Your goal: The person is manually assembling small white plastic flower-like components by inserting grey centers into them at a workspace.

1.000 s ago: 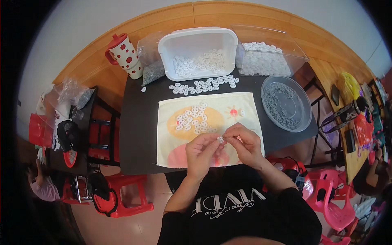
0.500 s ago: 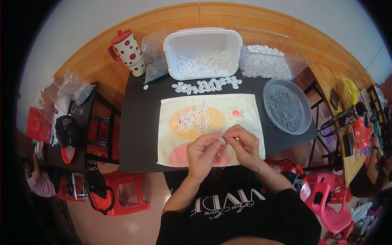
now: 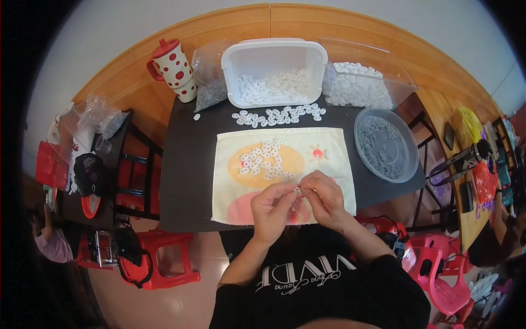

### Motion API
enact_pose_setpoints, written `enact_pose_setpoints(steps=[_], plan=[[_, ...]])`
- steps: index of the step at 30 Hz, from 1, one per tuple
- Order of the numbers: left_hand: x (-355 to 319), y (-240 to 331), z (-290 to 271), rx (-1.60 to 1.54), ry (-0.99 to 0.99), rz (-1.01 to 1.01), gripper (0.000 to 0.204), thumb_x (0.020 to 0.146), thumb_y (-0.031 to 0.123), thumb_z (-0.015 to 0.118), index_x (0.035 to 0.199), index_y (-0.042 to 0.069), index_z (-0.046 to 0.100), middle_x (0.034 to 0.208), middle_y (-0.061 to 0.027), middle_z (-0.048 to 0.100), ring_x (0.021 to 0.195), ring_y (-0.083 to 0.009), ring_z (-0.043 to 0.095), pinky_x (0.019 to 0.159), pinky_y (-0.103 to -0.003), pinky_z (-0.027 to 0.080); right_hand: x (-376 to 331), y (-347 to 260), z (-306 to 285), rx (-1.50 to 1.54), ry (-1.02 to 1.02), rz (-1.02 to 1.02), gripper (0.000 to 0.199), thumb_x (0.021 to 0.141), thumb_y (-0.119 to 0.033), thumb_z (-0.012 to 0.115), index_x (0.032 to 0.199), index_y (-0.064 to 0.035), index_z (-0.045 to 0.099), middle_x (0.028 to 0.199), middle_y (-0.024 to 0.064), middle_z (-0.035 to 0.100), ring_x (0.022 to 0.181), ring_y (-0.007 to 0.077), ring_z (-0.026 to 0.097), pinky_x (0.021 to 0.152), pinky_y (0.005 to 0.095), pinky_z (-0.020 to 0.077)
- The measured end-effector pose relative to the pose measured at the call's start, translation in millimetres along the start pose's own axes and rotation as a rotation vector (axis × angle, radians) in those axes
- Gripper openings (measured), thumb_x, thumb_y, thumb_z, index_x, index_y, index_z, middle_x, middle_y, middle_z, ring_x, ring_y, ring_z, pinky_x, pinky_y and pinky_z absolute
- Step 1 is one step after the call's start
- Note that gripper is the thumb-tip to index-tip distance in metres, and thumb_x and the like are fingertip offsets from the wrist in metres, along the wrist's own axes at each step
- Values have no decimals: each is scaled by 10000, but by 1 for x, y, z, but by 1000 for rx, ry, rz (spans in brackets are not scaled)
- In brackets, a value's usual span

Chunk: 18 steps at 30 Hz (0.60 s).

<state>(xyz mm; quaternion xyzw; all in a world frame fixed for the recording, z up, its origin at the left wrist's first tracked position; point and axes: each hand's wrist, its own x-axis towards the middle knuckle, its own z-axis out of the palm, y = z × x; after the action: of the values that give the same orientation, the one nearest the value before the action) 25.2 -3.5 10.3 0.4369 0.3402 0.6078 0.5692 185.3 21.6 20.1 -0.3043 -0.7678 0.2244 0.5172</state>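
Over the front of a cream towel (image 3: 230, 186), my left hand (image 3: 272, 211) pinches a small white oval plastic piece (image 3: 297, 191) between thumb and forefinger. My right hand (image 3: 324, 200) is closed right beside that piece, its thumb and forefinger pressed together. What those fingertips hold is too small to make out. A thin light sliver (image 3: 338, 177) shows by the right knuckles. Beyond my hands, a cluster of white two-holed oval pieces (image 3: 267, 156) lies on the towel's orange print. One single oval piece (image 3: 328, 154) lies apart near the red sun print.
Behind the towel, more white ovals (image 3: 279, 117) lie on the dark table (image 3: 186, 164). A white tub (image 3: 227, 82) and a clear box (image 3: 359, 85) hold more. A round tub (image 3: 402, 148) of small grey screws stands right. A screw bag (image 3: 211, 90) and spotted tumbler (image 3: 178, 71) stand far left.
My right hand has turned slightly and drawn in a little beside the white piece, and a thin sliver now shows by its knuckles. My left hand keeps its pinch. The view has shifted slightly.
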Motion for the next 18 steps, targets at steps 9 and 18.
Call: enact_pose_setpoints(steps=[9,18], plan=[[-7,-5,3,339,17,225,174,932,-56,644,1094,-50,706,878,-53,707,755,-82,625,687,-212,502,-5,0,3,-61,-13,-12,146,842,119,606,958,36,574,879,173,585,755,329,596,637,370,479],[-1,-15,-6,27,77,78,207,943,-52,612,1134,-40,692,1077,-82,696,916,-86,626,775,-222,501,-6,15,-22,12,31,283,134,926,63,597,1042,32,655,952,103,630,883,167,611,740,272,479]])
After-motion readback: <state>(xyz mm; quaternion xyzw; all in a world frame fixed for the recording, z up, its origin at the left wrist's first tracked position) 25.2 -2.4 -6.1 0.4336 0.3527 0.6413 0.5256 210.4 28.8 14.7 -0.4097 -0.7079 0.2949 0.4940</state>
